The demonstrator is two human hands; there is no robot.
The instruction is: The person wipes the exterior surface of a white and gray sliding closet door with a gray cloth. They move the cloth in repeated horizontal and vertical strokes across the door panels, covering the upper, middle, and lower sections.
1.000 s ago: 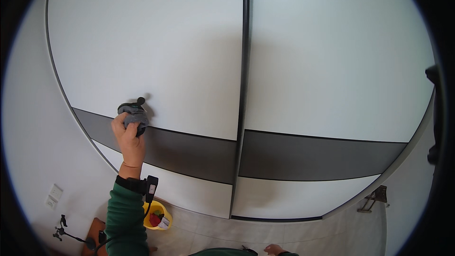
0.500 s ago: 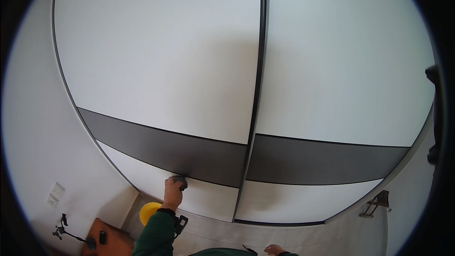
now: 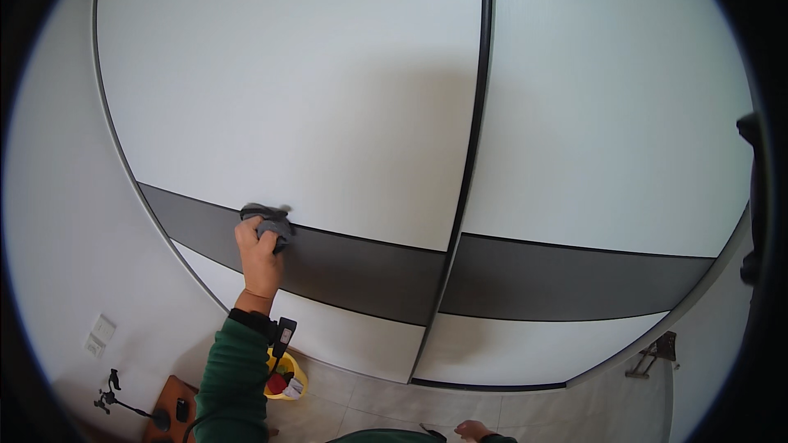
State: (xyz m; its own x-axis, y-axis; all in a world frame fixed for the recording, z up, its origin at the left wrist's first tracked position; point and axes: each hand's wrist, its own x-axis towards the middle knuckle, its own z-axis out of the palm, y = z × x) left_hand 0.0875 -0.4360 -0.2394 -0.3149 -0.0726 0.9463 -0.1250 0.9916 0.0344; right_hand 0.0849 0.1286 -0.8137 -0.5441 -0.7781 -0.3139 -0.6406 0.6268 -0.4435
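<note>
My left hand (image 3: 259, 256), in a dark green sleeve, is closed on a crumpled grey cloth (image 3: 279, 234). It presses the cloth against the upper edge of the dark grey band (image 3: 361, 269) on the left wardrobe door (image 3: 287, 98). Part of the cloth laps onto the white panel above the band. A small black device (image 3: 284, 335) with a cable sits by my left wrist. Low at the bottom edge is my right hand (image 3: 472, 430), away from the doors; its fingers are too small and cut off to read.
A second wardrobe door (image 3: 599, 107) stands at the right, past a dark vertical frame (image 3: 474, 139). On the tiled floor, a yellow bucket (image 3: 302, 377) holds coloured cloths. An orange-brown stool or table (image 3: 174, 394) with a black phone-like object and a black stand (image 3: 131, 410) are lower left.
My left hand has moved up and to the left with the cloth, from the band's lower edge to its upper edge. The yellow bucket's contents have come into sight.
</note>
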